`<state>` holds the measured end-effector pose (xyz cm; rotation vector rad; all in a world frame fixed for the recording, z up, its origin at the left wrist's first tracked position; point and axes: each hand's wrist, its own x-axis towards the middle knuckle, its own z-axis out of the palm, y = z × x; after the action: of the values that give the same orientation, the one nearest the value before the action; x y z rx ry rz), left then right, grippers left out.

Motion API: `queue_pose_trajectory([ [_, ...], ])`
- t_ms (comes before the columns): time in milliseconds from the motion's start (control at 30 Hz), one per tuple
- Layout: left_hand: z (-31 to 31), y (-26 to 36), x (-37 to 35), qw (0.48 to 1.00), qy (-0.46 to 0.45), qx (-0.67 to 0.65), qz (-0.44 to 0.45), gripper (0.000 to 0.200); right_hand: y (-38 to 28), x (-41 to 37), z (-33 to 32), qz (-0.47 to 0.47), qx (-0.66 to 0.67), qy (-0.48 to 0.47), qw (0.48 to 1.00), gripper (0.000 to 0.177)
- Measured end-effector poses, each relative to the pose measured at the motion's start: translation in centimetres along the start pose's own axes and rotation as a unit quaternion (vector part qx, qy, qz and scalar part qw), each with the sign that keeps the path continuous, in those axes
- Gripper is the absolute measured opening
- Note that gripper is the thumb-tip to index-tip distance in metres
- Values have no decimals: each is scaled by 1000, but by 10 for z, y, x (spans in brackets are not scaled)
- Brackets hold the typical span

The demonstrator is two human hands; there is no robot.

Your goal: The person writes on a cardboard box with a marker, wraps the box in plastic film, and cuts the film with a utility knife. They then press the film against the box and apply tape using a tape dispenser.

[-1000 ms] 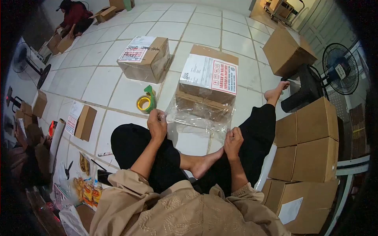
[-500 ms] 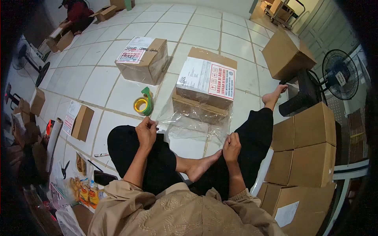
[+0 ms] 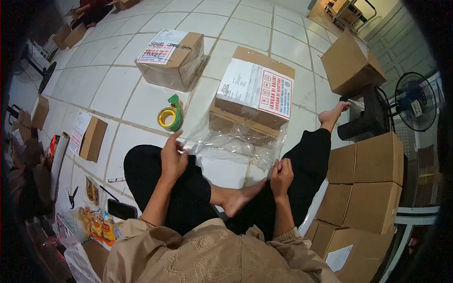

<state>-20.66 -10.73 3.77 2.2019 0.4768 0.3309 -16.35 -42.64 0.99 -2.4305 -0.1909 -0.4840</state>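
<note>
In front of me on the tiled floor stands a cardboard box (image 3: 250,122) with a white and red printed label (image 3: 255,87) on top. Clear plastic film (image 3: 226,147) spreads from its near side toward me. My right hand (image 3: 281,177) is closed, pinching the film's right edge. At the left corner of the film is my left hand (image 3: 173,159), index finger raised and thumb apart, the film's edge close to the fingertips. A green and yellow tape roll (image 3: 171,117) lies just beyond the left hand.
Another wrapped, labelled box (image 3: 171,61) stands farther back, with a small labelled box (image 3: 92,139) at left. Stacked cartons (image 3: 365,181) and a black fan (image 3: 415,101) are on the right. A phone (image 3: 121,209) and snack packets (image 3: 101,228) lie at lower left. A person (image 3: 89,12) sits far back.
My left hand's fingers have spread from a pinch and the hand has shifted slightly left. My right hand has barely moved, still pinching the film. The view has tilted slightly.
</note>
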Motion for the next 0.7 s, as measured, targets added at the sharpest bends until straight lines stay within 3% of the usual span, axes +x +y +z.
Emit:
queue_pose_trajectory([
  [33, 1, 3, -1, 999, -14, 8, 46, 54, 1, -1, 4, 14, 17, 11, 1000, 16],
  [67, 7, 0, 0, 999, -13, 11, 41, 54, 1, -3, 7, 28, 35, 21, 999, 19],
  [133, 27, -8, 6, 995, 35, 10, 90, 80, -2, -4, 10, 34, 36, 20, 999, 21],
  [167, 33, -7, 11, 995, 84, -13, 59, 62, -2, -4, 10, 39, 35, 24, 998, 23],
  [200, 34, -12, 16, 995, 85, -14, 58, 62, -1, -5, 9, 37, 34, 23, 998, 23],
  [267, 34, -21, 25, 991, 84, -94, -43, 37, 3, -6, 6, 64, 30, 6, 997, 22],
  [300, 29, -14, 23, 994, 95, -50, -7, 20, -2, -3, 1, 63, 28, 8, 998, 22],
  [367, 32, -17, 20, 993, 96, -64, -2, 17, -14, -1, -13, -59, 49, 55, 996, 20],
  [400, 32, -18, 19, 993, 96, -75, 1, 15, -28, 1, -17, -60, 50, 55, 995, 20],
  [467, 28, -9, 17, 994, 93, -64, -2, 15, -61, 7, -23, -235, 175, 141, 946, 19],
  [533, 27, -5, 13, 995, 83, -54, 1, 14, -81, 28, -32, -371, 69, 11, 926, 18],
  [600, 27, -4, 12, 996, 80, -39, 12, 14, -97, 63, -13, -423, 5, -19, 906, 30],
  [667, 30, -7, 9, 996, 74, -32, 35, 14, -97, 91, 19, -459, -186, -77, 865, 50],
  [700, 29, -8, 7, 996, 70, -25, 48, 13, -82, 95, 38, -459, -184, -70, 866, 50],
])
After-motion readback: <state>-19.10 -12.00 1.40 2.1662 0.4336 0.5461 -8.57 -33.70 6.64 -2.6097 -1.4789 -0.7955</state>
